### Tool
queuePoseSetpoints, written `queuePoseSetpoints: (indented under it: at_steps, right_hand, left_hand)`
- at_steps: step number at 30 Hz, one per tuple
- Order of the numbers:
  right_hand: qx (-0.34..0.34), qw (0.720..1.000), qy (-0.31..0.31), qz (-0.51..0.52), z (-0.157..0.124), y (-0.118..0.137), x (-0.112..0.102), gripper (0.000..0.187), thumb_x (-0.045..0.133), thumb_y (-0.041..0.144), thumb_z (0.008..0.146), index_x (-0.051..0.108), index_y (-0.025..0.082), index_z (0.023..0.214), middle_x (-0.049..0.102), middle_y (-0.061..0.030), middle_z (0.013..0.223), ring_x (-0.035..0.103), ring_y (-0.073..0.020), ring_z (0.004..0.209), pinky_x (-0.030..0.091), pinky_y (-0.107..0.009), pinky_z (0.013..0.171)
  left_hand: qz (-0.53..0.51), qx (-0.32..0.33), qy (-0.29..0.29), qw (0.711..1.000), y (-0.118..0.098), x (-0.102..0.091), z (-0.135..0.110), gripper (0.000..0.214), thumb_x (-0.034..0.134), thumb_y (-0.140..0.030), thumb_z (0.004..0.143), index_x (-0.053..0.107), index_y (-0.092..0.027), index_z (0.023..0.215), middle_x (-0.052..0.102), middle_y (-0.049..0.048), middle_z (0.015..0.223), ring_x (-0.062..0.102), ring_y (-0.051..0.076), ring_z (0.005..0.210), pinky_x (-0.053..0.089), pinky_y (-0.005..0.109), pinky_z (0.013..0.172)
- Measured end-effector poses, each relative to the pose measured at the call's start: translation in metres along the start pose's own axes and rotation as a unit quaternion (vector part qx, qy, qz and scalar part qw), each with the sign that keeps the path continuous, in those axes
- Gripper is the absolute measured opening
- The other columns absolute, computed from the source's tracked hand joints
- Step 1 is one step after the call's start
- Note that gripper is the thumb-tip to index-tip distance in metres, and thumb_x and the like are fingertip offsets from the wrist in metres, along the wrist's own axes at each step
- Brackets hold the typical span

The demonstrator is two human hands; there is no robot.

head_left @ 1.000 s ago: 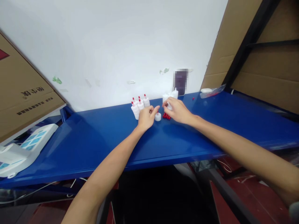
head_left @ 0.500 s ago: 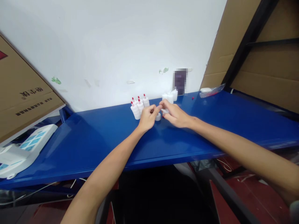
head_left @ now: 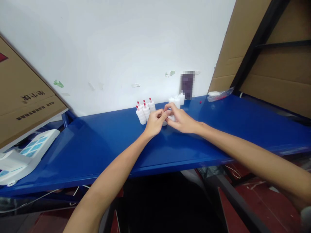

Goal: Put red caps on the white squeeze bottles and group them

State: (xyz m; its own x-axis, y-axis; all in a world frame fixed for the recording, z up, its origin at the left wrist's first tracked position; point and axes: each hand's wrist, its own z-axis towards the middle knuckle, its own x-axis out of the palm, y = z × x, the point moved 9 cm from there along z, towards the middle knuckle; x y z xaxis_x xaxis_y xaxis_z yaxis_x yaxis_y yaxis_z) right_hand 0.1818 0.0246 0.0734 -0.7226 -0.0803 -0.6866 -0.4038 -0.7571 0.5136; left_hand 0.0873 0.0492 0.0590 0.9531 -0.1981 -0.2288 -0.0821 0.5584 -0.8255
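Note:
My left hand [head_left: 155,123] is closed, thumb and fingers pinched, around a small white bottle [head_left: 165,123] that is mostly hidden, with only its rounded end showing below the fingertips. My right hand [head_left: 182,121] meets it from the right, its fingers curled over a white piece [head_left: 172,117] whose shape I cannot make out. The fingertips of both hands touch. Just behind my left hand stand several white squeeze bottles [head_left: 141,116] with red tips. Behind my right hand is a group of white bottles [head_left: 177,103] with no red tips showing.
A small red cap [head_left: 200,102] lies on the blue table [head_left: 116,139]. Farther right is a clear plastic bag [head_left: 220,94] with white and red contents. A white device with blue panels [head_left: 36,147] sits at the left, below a cardboard box [head_left: 26,94]. A white wall rises behind.
My right hand has shifted slightly left, and its fingers have closed in against my left fingertips. A red spot under my right hand is now hidden. The standing bottles have not moved.

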Motion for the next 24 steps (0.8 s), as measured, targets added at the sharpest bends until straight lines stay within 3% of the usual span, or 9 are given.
queuePoseSetpoints:
  at_steps: [4, 11, 19, 24]
  right_hand:
    - [0.001, 1.000, 0.004, -0.010, 0.0010, -0.0017, 0.0017, 0.030, 0.054, 0.028, 0.089, 0.039, 0.022, 0.115, 0.063, -0.0025, 0.089, 0.056, -0.0167, 0.072, 0.040, -0.029, 0.066]
    - [-0.004, 1.000, 0.023, 0.006, 0.0000, -0.0023, 0.0039, 0.032, 0.054, 0.028, 0.089, 0.042, 0.023, 0.119, 0.065, -0.0033, 0.092, 0.058, -0.0177, 0.076, 0.042, -0.030, 0.068]
    - [-0.023, 0.998, 0.027, 0.046, 0.0030, -0.0014, 0.0053, 0.023, 0.048, 0.023, 0.090, 0.052, 0.022, 0.112, 0.064, -0.0033, 0.094, 0.055, -0.0179, 0.083, 0.043, -0.031, 0.072]
    - [-0.029, 0.996, 0.035, 0.074, 0.0038, 0.0009, 0.0051, 0.021, 0.046, 0.019, 0.089, 0.053, 0.021, 0.109, 0.061, -0.0024, 0.092, 0.053, -0.0159, 0.080, 0.042, -0.031, 0.072]
  left_hand:
    - [-0.004, -0.022, 0.000, 1.000, 0.0035, 0.0000, -0.0005, 0.062, 0.065, -0.071, 0.080, 0.040, -0.018, 0.060, 0.039, -0.0042, 0.058, 0.035, 0.009, 0.056, 0.028, 0.024, 0.053]
    - [-0.018, -0.034, 0.019, 0.999, 0.0056, 0.0042, 0.0006, 0.055, 0.067, -0.065, 0.079, 0.047, -0.017, 0.063, 0.046, -0.0027, 0.061, 0.039, 0.009, 0.057, 0.031, 0.024, 0.054]
    - [-0.010, -0.024, 0.022, 0.999, 0.0096, 0.0021, 0.0010, 0.044, 0.066, -0.056, 0.083, 0.056, -0.015, 0.068, 0.045, -0.0028, 0.062, 0.038, 0.009, 0.058, 0.029, 0.023, 0.053]
    - [-0.004, -0.025, 0.023, 0.999, 0.0088, 0.0025, 0.0009, 0.047, 0.066, -0.060, 0.083, 0.057, -0.016, 0.067, 0.042, -0.0027, 0.060, 0.035, 0.009, 0.057, 0.027, 0.024, 0.052]
